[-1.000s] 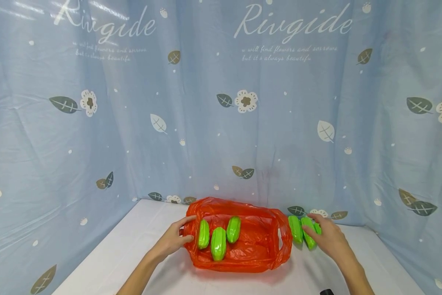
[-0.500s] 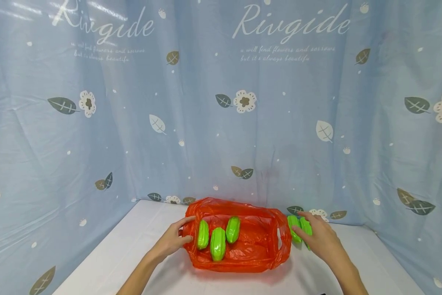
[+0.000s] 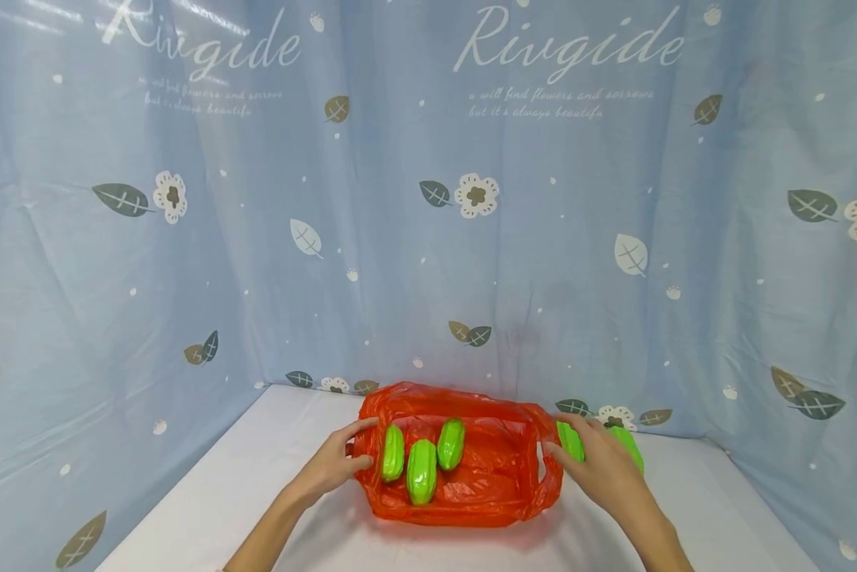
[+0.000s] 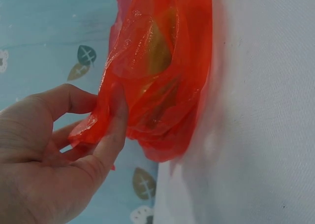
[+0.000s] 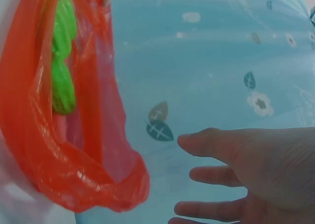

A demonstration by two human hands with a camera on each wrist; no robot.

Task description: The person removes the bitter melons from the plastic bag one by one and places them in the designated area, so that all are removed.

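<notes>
Meanwhile, the left grip (image 3: 330, 463) pinches the bag (image 3: 485, 516) at its nine o'clock end, thumb on one side of the red film and fingers on the other. The right grip (image 3: 603, 467) is released: its fingers reach out and hold nothing, near the bag's three o'clock handle (image 3: 551, 461). Since a second ago it has shifted toward nine o'clock, away from the outermost loose green pieces and closer to the bag. One loose piece (image 3: 627, 450) now shows beyond it at three o'clock; another (image 3: 569, 441) lies partly hidden behind the fingers, just beside the bag. The left grip, the bag and the three pieces within have stayed put.

The table (image 3: 724, 516) is white and smooth, with the bag near its far edge. A pale blue curtain (image 3: 392, 270), printed with leaves, flowers and white lettering, hangs around it at nine, twelve and three o'clock.

The bag's mouth faces up, its long axis running roughly nine to three. Inside, toward nine o'clock, the left piece (image 3: 393, 454) and the middle piece (image 3: 422, 473) point twelve to six; the right piece (image 3: 451, 445) leans one to seven. Both loose pieces slant eleven to five.
</notes>
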